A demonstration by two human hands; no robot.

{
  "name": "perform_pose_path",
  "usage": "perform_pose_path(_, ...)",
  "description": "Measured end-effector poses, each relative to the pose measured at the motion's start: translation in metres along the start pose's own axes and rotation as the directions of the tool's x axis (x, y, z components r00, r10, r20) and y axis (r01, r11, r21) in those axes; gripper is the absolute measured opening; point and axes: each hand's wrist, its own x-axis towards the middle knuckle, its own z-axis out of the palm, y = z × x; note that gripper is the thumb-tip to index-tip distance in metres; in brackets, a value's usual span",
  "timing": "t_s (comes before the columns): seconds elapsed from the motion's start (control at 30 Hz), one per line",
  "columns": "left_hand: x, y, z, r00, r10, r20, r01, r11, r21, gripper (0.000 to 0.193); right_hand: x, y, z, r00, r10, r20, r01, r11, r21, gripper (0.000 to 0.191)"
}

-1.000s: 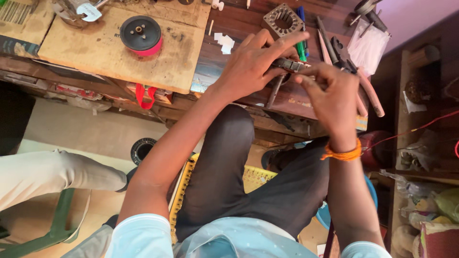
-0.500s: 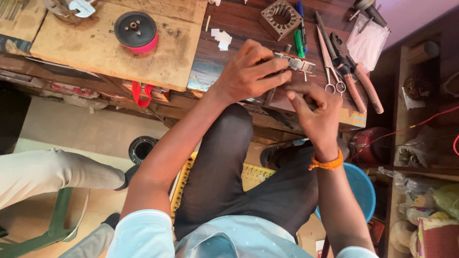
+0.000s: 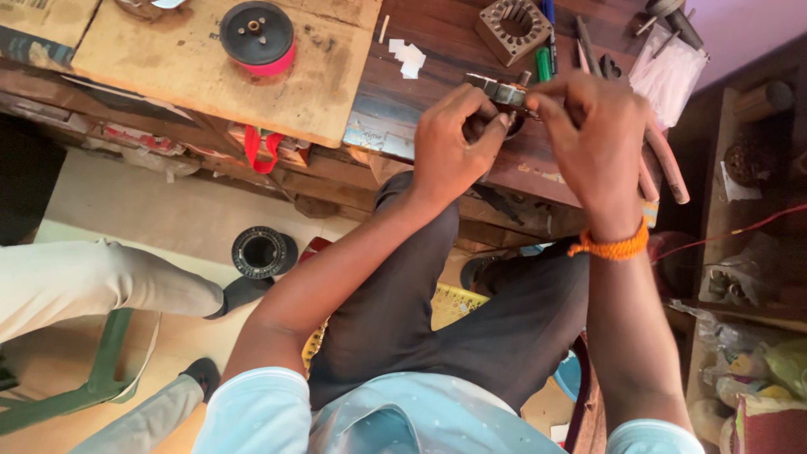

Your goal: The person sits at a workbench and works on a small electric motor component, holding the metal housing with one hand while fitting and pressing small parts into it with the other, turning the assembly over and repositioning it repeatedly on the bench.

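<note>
Your 2 hands meet over the dark wooden workbench point(image 3: 437, 50), above its near edge. Your left hand point(image 3: 450, 143) curls narrowly around a small metal motor part point(image 3: 498, 91), fingers closed on its near side. Your right hand point(image 3: 593, 126) pinches at the part's right end, fingertips tight; what they pinch is hidden. The part's long axis runs left-right between both hands, each equally near. Beyond it, a square slotted stator core point(image 3: 513, 29); left of the part, paper scraps point(image 3: 408, 57), then a black-and-red spool point(image 3: 257, 35). Open room lies left.
</note>
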Motion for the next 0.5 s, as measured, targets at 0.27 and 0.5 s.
perform_pose_path(0.27,0.003,0.0,0.009,0.99,-0.135,-0.032,0.131,0.985,-0.114,0.018,0.031,0.02,0.007,0.998,0.021,0.056,-0.024,0.998,0.05,0.009)
perform_pose_path(0.5,0.0,0.002,0.014,0.992,-0.11,-0.056,0.11,0.994,0.007,0.021,0.032,0.048,0.0,0.997,0.058,0.057,-0.062,0.996,0.063,0.008)
